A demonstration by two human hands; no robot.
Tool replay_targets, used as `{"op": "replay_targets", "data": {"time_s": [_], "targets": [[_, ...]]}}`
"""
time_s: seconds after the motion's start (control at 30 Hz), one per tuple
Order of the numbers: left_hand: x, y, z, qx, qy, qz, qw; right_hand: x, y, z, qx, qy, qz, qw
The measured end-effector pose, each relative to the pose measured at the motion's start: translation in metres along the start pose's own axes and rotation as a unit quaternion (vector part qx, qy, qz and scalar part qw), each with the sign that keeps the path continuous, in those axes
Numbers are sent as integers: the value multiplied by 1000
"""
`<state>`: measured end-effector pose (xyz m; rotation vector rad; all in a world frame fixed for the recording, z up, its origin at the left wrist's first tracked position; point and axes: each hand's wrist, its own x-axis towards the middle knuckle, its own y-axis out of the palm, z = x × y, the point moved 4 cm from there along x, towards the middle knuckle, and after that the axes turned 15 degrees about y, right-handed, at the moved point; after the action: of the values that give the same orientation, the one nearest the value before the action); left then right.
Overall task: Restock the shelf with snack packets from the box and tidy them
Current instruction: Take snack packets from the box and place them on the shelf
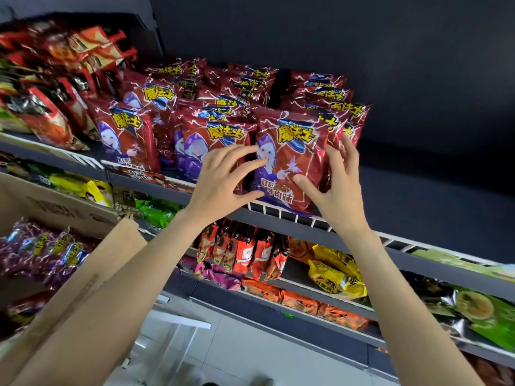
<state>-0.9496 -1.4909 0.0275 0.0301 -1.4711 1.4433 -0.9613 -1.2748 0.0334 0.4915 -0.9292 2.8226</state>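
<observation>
Nearest to the camera, at the lower left, stands the open cardboard box [83,277] with more purple snack packets [44,249] inside, so the restocking is probably not finished. Both forearms reach up from below to the top shelf [281,215].

The left hand [223,176] rests with spread, slightly bent fingers on the left edge of the front red packet [289,160], and the thumb lies near its lower corner. The right hand [334,188] holds the right edge — the thumb presses on the front and the fingers go behind the packet. This packet stands upright at the front of the right row, just behind the white wire rail [289,215].

The step in hand seems to be the straightening of this packet. To do it well, both hands should press gently and evenly, so the bag stays upright and its face looks forward in line with the neighbour rows [217,135]. Too much force may push over the packets behind [328,93], which lean loosely — a light touch is better.
</observation>
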Motion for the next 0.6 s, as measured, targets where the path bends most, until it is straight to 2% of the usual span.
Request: {"op": "replay_targets", "data": {"time_s": [0.13,0.33,0.5,0.6], "targets": [[5,-4,6,-7,-11,16,1000,8,3,6,-16,-34,10,999],[8,-6,12,3,-29,47,998,34,12,19,-116,-115,30,986],[2,-7,-1,-11,35,7,999,11,7,-3,-191,-127,9,973],[2,-6,-6,-11,34,-5,999,1,-2,-5,-258,-112,7,960]]}}
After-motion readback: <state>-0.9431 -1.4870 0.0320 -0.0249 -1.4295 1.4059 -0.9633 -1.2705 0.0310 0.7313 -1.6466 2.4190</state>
